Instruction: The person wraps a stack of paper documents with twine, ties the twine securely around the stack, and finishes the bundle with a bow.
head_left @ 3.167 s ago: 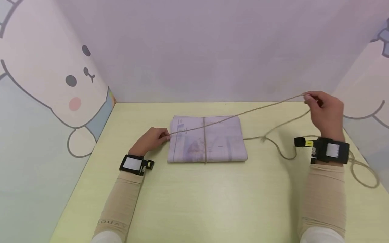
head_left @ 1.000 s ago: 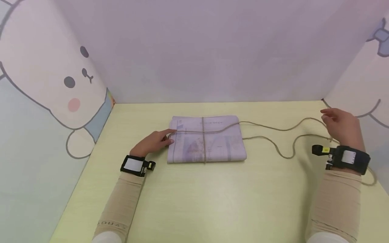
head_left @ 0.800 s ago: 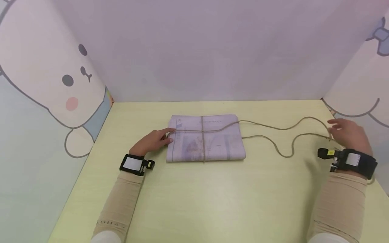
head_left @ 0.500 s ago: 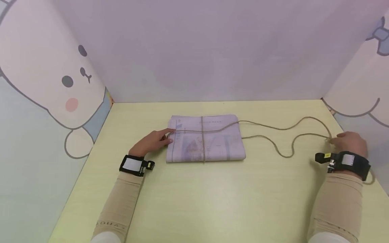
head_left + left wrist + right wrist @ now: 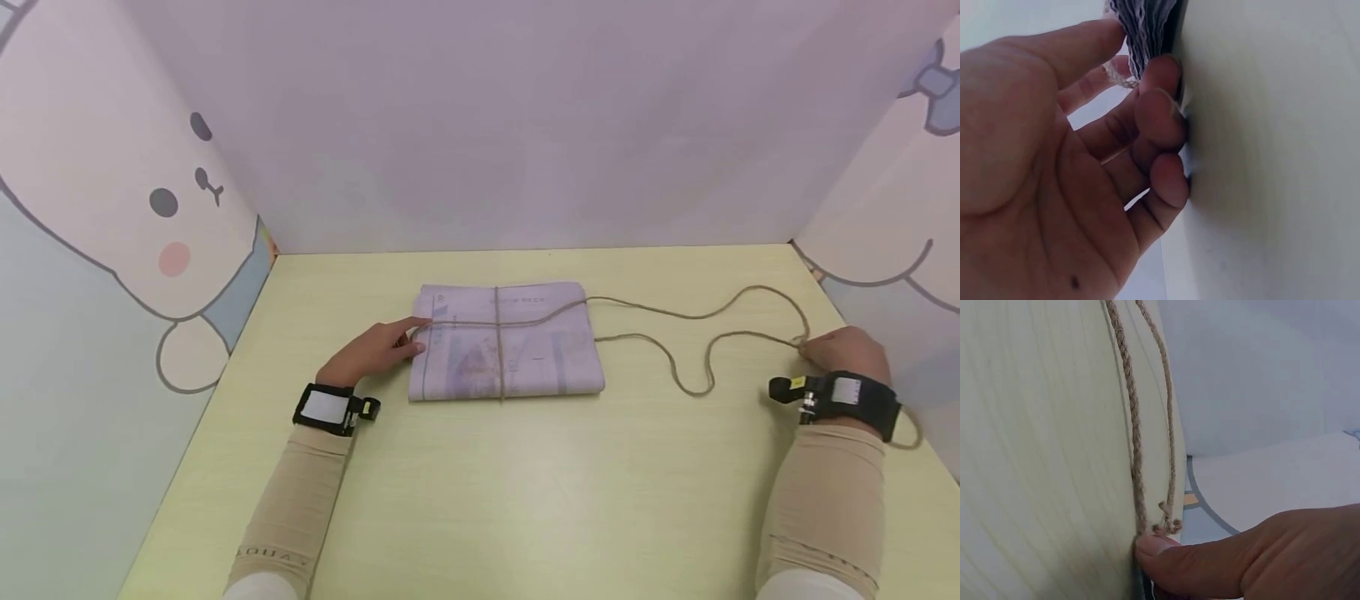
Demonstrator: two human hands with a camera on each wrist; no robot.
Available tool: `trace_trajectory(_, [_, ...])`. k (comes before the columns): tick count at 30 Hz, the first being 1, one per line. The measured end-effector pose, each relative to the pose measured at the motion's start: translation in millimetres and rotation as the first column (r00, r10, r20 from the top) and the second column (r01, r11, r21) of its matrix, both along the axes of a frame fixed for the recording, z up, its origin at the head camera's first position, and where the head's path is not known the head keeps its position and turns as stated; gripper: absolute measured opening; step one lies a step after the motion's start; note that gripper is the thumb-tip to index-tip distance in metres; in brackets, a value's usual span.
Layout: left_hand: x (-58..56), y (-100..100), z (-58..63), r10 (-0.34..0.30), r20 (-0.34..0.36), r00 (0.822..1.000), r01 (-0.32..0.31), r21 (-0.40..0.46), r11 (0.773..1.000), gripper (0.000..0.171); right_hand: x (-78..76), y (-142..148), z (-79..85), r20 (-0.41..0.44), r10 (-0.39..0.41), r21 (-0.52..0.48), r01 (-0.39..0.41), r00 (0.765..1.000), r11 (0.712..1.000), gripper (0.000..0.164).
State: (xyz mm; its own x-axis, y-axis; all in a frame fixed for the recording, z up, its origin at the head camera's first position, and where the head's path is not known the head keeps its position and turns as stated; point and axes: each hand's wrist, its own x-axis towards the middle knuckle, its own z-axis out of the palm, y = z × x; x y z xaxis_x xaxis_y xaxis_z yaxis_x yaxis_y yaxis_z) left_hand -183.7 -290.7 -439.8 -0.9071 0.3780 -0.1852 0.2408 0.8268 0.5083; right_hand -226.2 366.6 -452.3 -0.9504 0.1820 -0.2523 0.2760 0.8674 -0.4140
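A folded newspaper stack (image 5: 465,379) lies on the table, with jute twine (image 5: 501,358) running across it both ways. My left hand (image 5: 372,354) grips the stack's left edge, index finger over the twine there. In the left wrist view, the thumb lies by the paper layers (image 5: 1141,37) and the other fingertips are curled low at the table. My right hand (image 5: 847,354) pinches the twine at the far right, where two strands meet. In the right wrist view, the thumb (image 5: 1166,553) presses beside small frayed knots (image 5: 1166,524); the fingers behind it are hidden.
Two wavy strands reach from the stack's right side to the right hand. A loop of twine (image 5: 911,429) shows beyond the right wrist. Walls with cartoon prints (image 5: 172,258) border the pale table (image 5: 555,492) at left, back and right.
My right hand has lowered the raised twine across the newspaper stack, let go, moved right and down, and now pinches the strands at the far right. The left hand stays at the stack's edge.
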Motion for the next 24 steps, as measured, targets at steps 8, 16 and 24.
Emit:
trace_trajectory(8, [0.7,-1,-2.7,0.011,0.014,1.0,-0.011,-0.01,1.0,0.046,-0.5,-33,47.5,-0.067,0.099,-0.042,-0.102,0.993,0.994,0.051])
trace_trajectory(16, [-0.2,-3,-4.8,0.012,0.012,1.0,-0.012,-0.01,1.0,0.046,1.4,-128,92.4,-0.488,0.142,-0.077,-0.205,0.861,0.976,0.038])
trace_trajectory(24, [-1.9,-1,-4.7,0.013,0.008,1.0,-0.013,0.001,1.0,0.046,-3.3,-203,84.2,-0.65,0.567,0.041,-0.721,0.507,0.692,0.02])
